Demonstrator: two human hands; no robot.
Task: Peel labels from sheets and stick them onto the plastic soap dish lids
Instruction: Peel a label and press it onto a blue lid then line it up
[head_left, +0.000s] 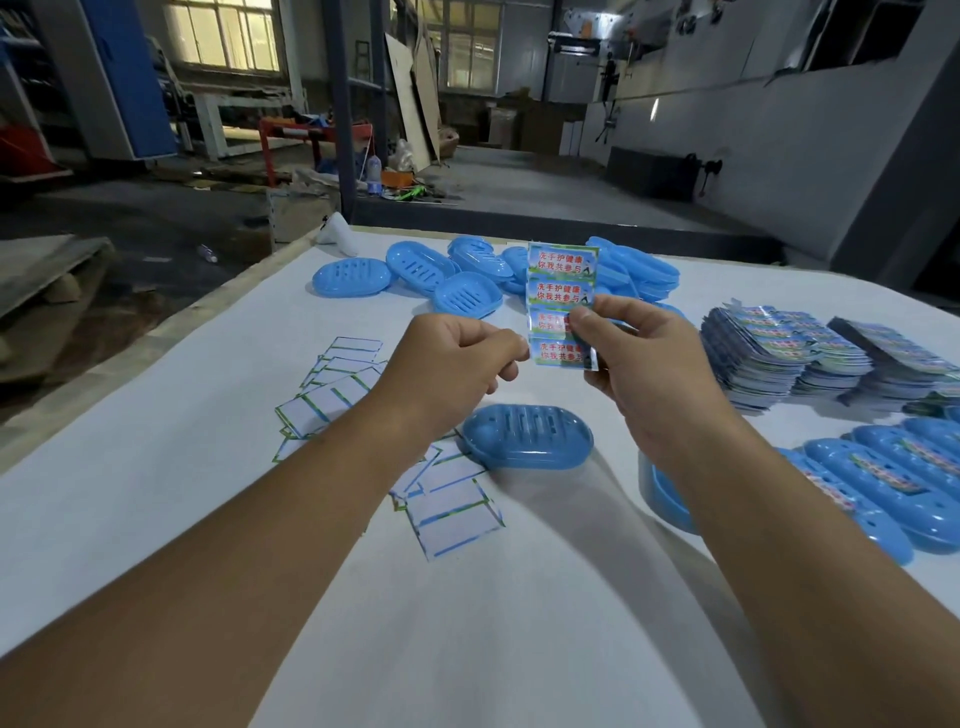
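Label sheet (561, 306): one strip of four printed labels, held upright above the table (156, 519) between both hands. Right hand (639, 358) pinches its right edge at the third label down, thumb across the printed face. Left hand (457, 358) is curled at the sheet's lower left edge, fingertips at the bottom label; whether it actually grips the sheet or a label corner cannot be told.

Blue soap dish lid (527, 436): one, slotted, lying flat on the white table directly below the hands, unlabelled.

Spent backing sheets (337, 389): loose scatter of white, green-and-blue-edged sheets, left of and just beside the lid, partly under the left forearm.

Labelled lids (893, 483): row overlapping one another along the right edge of the view, stickers visible on top. One further blue dish part (665, 499) lies partly hidden under the right forearm.

Label sheet stacks (789, 358): several fanned piles, right of the hands, beyond the labelled lids.

Unlabelled lids (415, 275): heap at the table's far edge, behind the held sheet.

Open room: bare white tabletop near the viewer and to the left, up to the table's left edge.
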